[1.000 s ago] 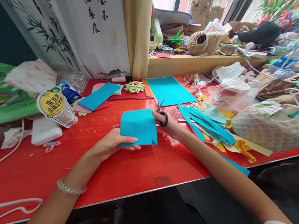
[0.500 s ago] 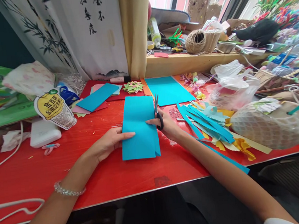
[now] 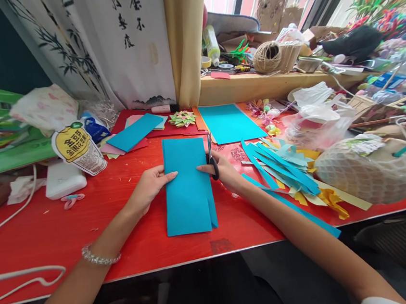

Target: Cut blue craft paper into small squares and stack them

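Note:
A folded sheet of blue paper (image 3: 188,197) stands lengthwise between my hands above the red table (image 3: 132,241). My left hand (image 3: 153,184) pinches its left edge, thumb on the front face and fingers behind. At the opposite edge, my right hand (image 3: 221,169) grips the paper with its thumb in front. That same hand also carries small black-handled scissors (image 3: 213,163), their blades pointing up and away beside the paper. The paper's layers part slightly at the lower right corner. Some of the fingers behind the sheet are hidden.
Blue and yellow paper strips (image 3: 284,167) lie heaped to the right, near a netted bag (image 3: 372,173). Behind are a blue sheet (image 3: 228,120), a folded paper flower (image 3: 182,119) and stacked coloured papers (image 3: 135,132). A white box (image 3: 65,180) sits at left.
The paper was bent over at the top; it has straightened to full length and now hangs lower, toward me. Both hands still hold it, and the scissors stay in my right hand.

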{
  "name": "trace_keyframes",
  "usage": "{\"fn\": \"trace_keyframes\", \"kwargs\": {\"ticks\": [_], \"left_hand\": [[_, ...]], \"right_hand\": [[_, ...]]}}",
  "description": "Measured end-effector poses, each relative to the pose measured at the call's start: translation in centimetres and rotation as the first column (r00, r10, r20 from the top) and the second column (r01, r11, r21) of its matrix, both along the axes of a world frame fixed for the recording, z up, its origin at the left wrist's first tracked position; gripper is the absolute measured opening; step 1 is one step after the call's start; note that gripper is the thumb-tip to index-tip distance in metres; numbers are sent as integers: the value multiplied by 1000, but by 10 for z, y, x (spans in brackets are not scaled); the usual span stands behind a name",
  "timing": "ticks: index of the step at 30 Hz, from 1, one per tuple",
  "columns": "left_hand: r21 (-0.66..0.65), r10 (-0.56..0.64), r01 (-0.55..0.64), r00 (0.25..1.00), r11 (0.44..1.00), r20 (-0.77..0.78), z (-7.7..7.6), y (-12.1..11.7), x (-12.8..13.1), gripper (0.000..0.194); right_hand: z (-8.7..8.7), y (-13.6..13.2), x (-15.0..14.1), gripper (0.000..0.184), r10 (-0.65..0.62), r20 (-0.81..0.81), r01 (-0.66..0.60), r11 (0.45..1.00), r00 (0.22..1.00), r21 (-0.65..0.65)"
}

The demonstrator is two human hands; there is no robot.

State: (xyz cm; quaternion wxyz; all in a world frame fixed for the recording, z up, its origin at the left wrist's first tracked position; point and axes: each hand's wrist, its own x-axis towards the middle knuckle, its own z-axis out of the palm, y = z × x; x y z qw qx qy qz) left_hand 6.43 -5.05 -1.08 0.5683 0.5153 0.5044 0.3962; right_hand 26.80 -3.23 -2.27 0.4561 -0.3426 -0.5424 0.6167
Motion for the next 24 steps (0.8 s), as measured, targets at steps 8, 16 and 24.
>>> {"fn": "trace_keyframes", "kwargs": {"ticks": [8, 16, 24], "left_hand": [[68, 64, -64, 998, 996, 8, -5, 2, -2, 33], [58, 41, -44, 998, 997, 55, -3, 2, -3, 33], [76, 54, -59, 996, 995, 67, -2, 2, -3, 34]], "right_hand": [[1, -2, -1, 47, 12, 47, -15, 998, 999, 56], [0, -2, -1, 42, -9, 42, 7, 998, 999, 56], [-2, 1, 1, 41, -26, 20, 25, 998, 999, 52]]}}
